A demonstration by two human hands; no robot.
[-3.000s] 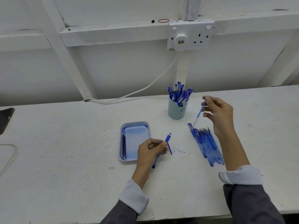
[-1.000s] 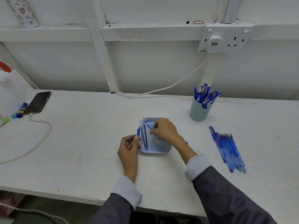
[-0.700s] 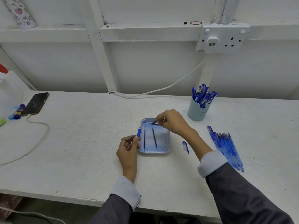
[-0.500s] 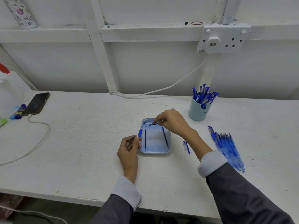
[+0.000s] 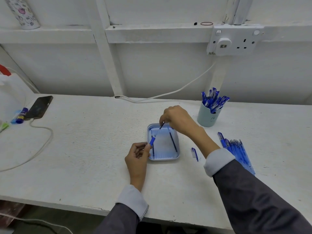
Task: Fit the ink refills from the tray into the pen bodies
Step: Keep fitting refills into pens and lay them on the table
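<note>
Since half a second ago, the right hand (image 5: 177,119) has tilted its pinched ink refill (image 5: 162,125) up off the tray (image 5: 164,159), toward the pen body (image 5: 152,141) gripped by the left hand (image 5: 137,156). Insertion is the step in hand; next, the refill's tip needs lining up with the barrel's mouth.

Single view: one wide-angle camera worn on my head. It faces forward and tilts down onto the white table (image 5: 84,149). My left hand (image 5: 137,158) and right hand (image 5: 179,119) sit near frame centre, close below the lens, with the tray (image 5: 163,159) between them. My sleeves enter from the bottom edge. The back wall (image 5: 152,73) and socket (image 5: 236,41) fill the upper part. The table's near edge crosses the lower left, with floor below it.
</note>
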